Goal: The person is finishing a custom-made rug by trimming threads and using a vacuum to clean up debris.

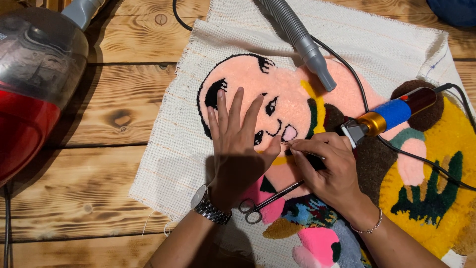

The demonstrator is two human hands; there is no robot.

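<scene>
A tufted rug (297,114) with a pink cartoon face lies on white backing cloth (173,149). My left hand (238,144) presses flat on the face, fingers spread, a metal watch on its wrist. My right hand (329,166) pinches thin tweezers (297,147) whose tip meets the pile just below the mouth, beside my left thumb. Small scissors (267,201) rest on the rug between my wrists. An electric trimmer (391,115) with a gold and blue body lies just above my right hand.
A grey vacuum hose nozzle (310,49) rests on the rug's upper part. A red and clear vacuum cleaner body (29,84) stands at the left on the wooden plank surface (99,188). Black cables (421,159) cross the rug at the right.
</scene>
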